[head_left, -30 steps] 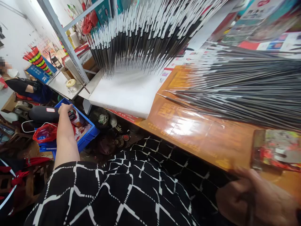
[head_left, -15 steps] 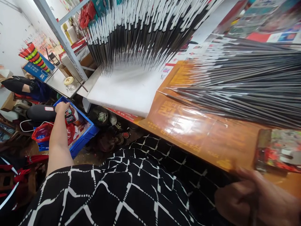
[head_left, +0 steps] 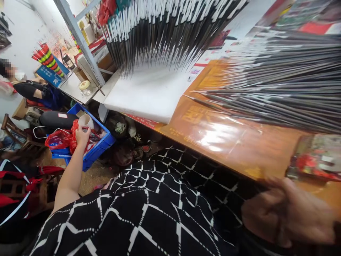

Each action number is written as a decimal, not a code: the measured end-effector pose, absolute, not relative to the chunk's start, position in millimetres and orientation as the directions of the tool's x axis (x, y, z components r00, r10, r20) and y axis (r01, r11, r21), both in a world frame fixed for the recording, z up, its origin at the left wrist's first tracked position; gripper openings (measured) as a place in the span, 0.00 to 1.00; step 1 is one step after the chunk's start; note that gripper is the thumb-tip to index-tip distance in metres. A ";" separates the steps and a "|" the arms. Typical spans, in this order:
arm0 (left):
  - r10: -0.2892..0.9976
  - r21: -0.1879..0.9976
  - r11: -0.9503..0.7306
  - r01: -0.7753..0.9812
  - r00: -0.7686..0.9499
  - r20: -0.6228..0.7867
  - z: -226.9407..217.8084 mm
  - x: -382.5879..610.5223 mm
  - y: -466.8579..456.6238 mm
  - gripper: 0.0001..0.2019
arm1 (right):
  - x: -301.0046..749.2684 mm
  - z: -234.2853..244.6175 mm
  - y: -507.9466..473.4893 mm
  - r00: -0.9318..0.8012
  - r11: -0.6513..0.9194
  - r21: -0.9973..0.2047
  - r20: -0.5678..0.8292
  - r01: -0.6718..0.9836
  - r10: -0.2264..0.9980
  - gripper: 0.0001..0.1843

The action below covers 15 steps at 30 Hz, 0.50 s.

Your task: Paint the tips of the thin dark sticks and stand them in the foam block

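Two hands, left hand (head_left: pixel 82 137) upright over blue crate (head_left: pixel 99 151), fingers (head_left: pixel 83 131) together, right hand (head_left: pixel 285 213) fingers (head_left: pixel 277 193) curled together

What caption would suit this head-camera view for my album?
Left hand over a blue crate, right hand at the edge of an orange-topped table, beneath fanned slender brushes.

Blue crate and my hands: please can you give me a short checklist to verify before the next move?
1. Left hand clear of the white paper cup: cannot tell, they are very close.
2. Left hand clear of the red plastic bag: not ok, it is right beside it.
3. Blue plastic crate within the left hand's reach: ok.
4. Right hand holding nothing: cannot tell, fingers curled and blurred.
5. Fine-tipped brushes clear of the white board: cannot tell.
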State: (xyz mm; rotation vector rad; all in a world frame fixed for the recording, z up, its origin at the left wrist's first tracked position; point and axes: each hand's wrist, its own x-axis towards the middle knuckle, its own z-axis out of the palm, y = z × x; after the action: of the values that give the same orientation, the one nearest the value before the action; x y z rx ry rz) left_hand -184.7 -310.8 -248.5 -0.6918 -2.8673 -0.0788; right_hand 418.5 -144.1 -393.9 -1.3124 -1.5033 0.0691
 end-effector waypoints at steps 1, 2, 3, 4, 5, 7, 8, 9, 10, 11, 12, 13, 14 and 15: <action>0.443 0.004 0.892 0.452 -0.876 0.192 -250.9 -181.9 -312.4 0.23 | 418.2 -395.4 -142.1 0.183 0.446 -0.567 0.737 0.692 0.651 0.13; 0.439 0.000 0.895 0.447 -0.879 0.184 -253.1 -179.3 -313.7 0.24 | 417.1 -396.7 -139.9 0.169 0.495 -0.494 0.808 0.715 0.564 0.14; 0.434 -0.007 0.898 0.440 -0.884 0.173 -255.1 -176.7 -314.8 0.25 | 415.4 -397.7 -137.7 0.160 0.525 -0.437 0.857 0.730 0.490 0.14; 0.428 -0.016 0.902 0.431 -0.890 0.160 -257.1 -174.0 -315.6 0.26 | 413.5 -398.3 -135.9 0.161 0.535 -0.415 0.875 0.736 0.457 0.15; 0.421 -0.027 0.906 0.422 -0.895 0.145 -259.0 -171.2 -316.1 0.28 | 411.4 -398.6 -134.6 0.171 0.530 -0.418 0.876 0.738 0.452 0.15; 0.416 -0.057 0.909 0.412 -0.903 0.110 -261.8 -165.6 -315.9 0.31 | 408.0 -398.6 -133.6 0.209 0.494 -0.458 0.853 0.739 0.479 0.14; 0.421 -0.075 0.906 0.416 -0.902 0.091 -262.6 -163.0 -315.1 0.32 | 407.0 -398.5 -133.7 0.227 0.477 -0.477 0.841 0.738 0.491 0.14; 0.432 -0.094 0.900 0.425 -0.899 0.070 -262.7 -160.7 -313.9 0.33 | 406.3 -398.4 -134.0 0.240 0.465 -0.490 0.833 0.737 0.498 0.13; 0.446 -0.113 0.891 0.439 -0.894 0.048 -262.2 -158.7 -312.3 0.33 | 406.1 -398.3 -134.4 0.251 0.460 -0.500 0.828 0.734 0.501 0.13; 0.461 -0.132 0.881 0.454 -0.887 0.024 -261.3 -156.9 -310.4 0.34 | 406.2 -398.1 -134.7 0.260 0.456 -0.513 0.821 0.728 0.509 0.12; 0.474 -0.151 0.870 0.469 -0.880 0.001 -259.9 -155.4 -308.3 0.34 | 406.5 -397.8 -134.9 0.265 0.451 -0.526 0.811 0.721 0.522 0.12; 0.485 -0.168 0.860 0.481 -0.874 -0.021 -258.3 -154.0 -306.0 0.34 | 406.9 -397.2 -134.8 0.264 0.453 -0.534 0.805 0.714 0.532 0.12; 0.492 -0.183 0.852 0.491 -0.870 -0.042 -256.6 -152.7 -303.8 0.34 | 407.2 -396.3 -134.6 0.257 0.464 -0.528 0.810 0.711 0.527 0.11; 0.497 -0.197 0.844 0.499 -0.866 -0.062 -254.9 -151.4 -301.5 0.34 | 407.3 -395.2 -134.3 0.242 0.491 -0.500 0.833 0.713 0.497 0.12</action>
State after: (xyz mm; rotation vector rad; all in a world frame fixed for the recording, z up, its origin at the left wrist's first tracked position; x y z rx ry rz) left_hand -151.4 -301.5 -254.9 -0.8165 -3.0250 0.3273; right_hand 407.3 -134.3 -395.2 -1.1457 -1.4053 -0.2035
